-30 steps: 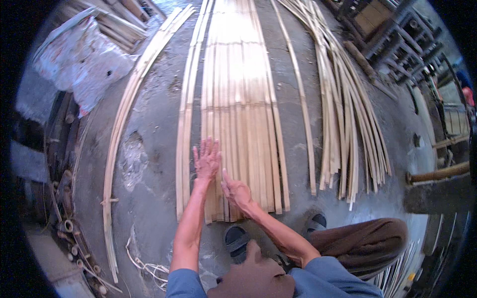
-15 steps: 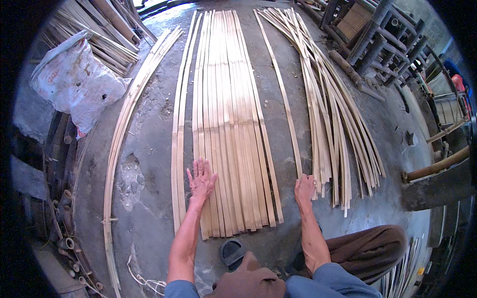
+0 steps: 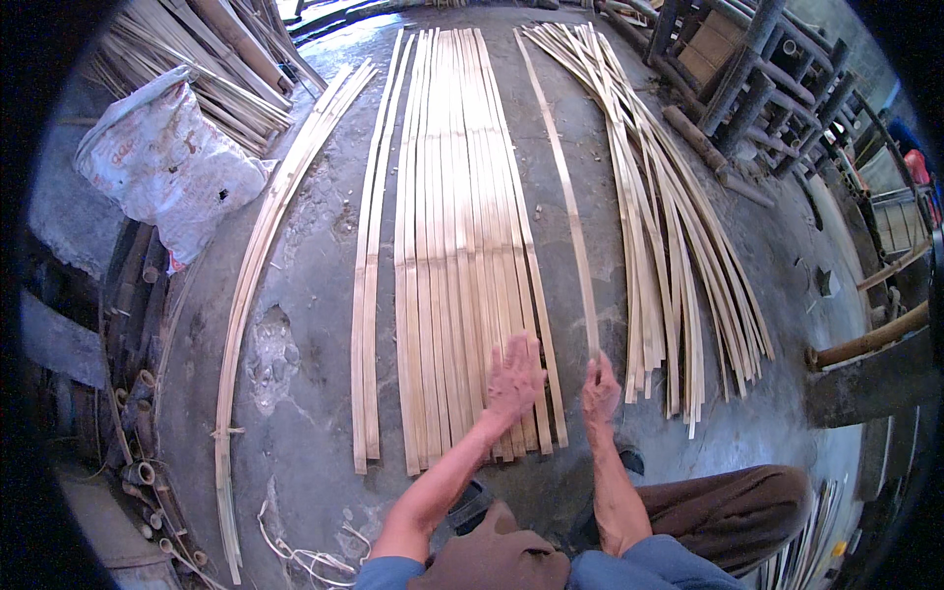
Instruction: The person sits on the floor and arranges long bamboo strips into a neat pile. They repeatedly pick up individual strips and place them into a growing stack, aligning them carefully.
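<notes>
Pale bamboo strips (image 3: 433, 315) lie side by side in a wide row on the floor before me. My left hand (image 3: 515, 382) is over the near right part of that row, fingers spread and slightly blurred; whether it touches the strips I cannot tell. To the right of the row, my right hand (image 3: 600, 391) is closed round the near end of a single bamboo strip (image 3: 572, 206), which runs away from me along the floor. Left of the row lie a few separate strips (image 3: 365, 324), apart from it by a narrow gap.
A loose, crossing pile of strips (image 3: 678, 265) lies to the right. A long tied bundle (image 3: 251, 265) curves along the left. Beyond are a dirty white sack (image 3: 167, 147), bamboo poles (image 3: 143, 472) and a dark bamboo frame (image 3: 767, 98). Scrap ties (image 3: 305, 556) lie near my feet.
My left hand has moved right across the row, from its left edge to its right side. My right hand keeps hold of the single strip's end. The view has shifted slightly.
</notes>
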`<action>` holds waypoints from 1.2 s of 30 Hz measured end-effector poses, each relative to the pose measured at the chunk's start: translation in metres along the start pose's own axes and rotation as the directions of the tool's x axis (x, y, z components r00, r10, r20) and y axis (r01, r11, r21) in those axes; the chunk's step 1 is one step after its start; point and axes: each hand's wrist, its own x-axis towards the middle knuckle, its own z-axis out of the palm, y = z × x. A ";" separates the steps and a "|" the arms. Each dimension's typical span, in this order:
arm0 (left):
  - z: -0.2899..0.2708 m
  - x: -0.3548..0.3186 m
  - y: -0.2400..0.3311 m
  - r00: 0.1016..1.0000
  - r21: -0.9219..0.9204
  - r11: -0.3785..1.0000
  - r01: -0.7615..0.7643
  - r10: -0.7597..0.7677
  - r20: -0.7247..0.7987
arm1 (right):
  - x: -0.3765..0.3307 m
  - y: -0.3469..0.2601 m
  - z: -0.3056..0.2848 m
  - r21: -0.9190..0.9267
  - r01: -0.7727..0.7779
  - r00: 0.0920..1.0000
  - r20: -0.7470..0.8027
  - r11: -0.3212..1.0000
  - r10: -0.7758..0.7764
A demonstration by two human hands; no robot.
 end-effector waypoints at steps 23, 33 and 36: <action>-0.002 -0.013 -0.012 0.996 -0.290 0.955 0.058 -0.074 -0.045 | -0.039 -0.061 0.007 0.363 -0.277 0.950 0.241 0.890 0.197; -0.040 -0.011 -0.116 0.776 -0.360 0.847 0.390 -0.514 -0.367 | -0.077 -0.101 0.052 0.528 -0.190 0.943 0.332 0.828 0.005; -0.040 -0.024 -0.142 0.724 -0.474 0.809 0.347 -0.552 -0.414 | -0.096 -0.146 0.060 0.669 -0.459 0.846 0.530 0.585 0.058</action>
